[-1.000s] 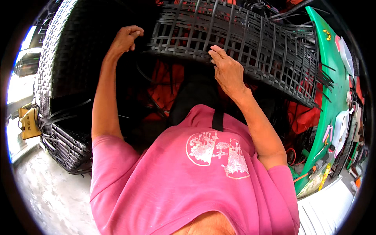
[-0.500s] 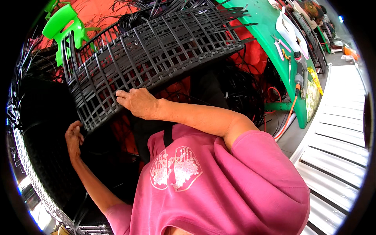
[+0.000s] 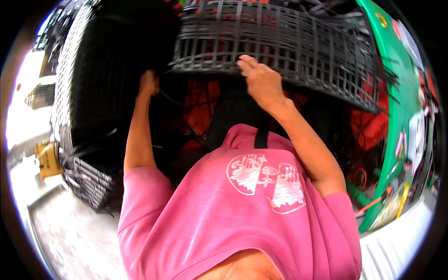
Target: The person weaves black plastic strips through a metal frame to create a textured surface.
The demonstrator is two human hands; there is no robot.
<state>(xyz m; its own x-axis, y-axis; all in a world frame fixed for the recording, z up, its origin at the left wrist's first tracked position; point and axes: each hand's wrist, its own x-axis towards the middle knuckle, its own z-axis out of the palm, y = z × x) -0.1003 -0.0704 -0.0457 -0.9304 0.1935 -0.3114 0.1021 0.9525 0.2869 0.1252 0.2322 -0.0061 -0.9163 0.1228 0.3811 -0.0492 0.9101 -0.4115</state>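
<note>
A panel of black woven plastic strips (image 3: 284, 42) lies across the upper part of the view, with loose strip ends at its right. My right hand (image 3: 262, 86) is at the panel's near edge, its fingers stretched over the weave; the thumb is hidden. Left of the panel's near corner, my left hand (image 3: 149, 84) looks closed and is blurred by motion. A thin black strand (image 3: 173, 100) curves away beside it; whether the fingers hold this strand is unclear.
A tall dark woven piece (image 3: 70, 93) stands at my left, with a yellow object (image 3: 48, 158) beyond its lower end. At right is a green table (image 3: 389, 60) with pink-handled pliers (image 3: 400, 143). Red sheeting (image 3: 373, 130) and tangled black strips lie under the panel.
The view has swung left, so the panel and table appear farther right. My left hand has moved away from the panel's corner; my right hand stays by its near edge, fingers straighter.
</note>
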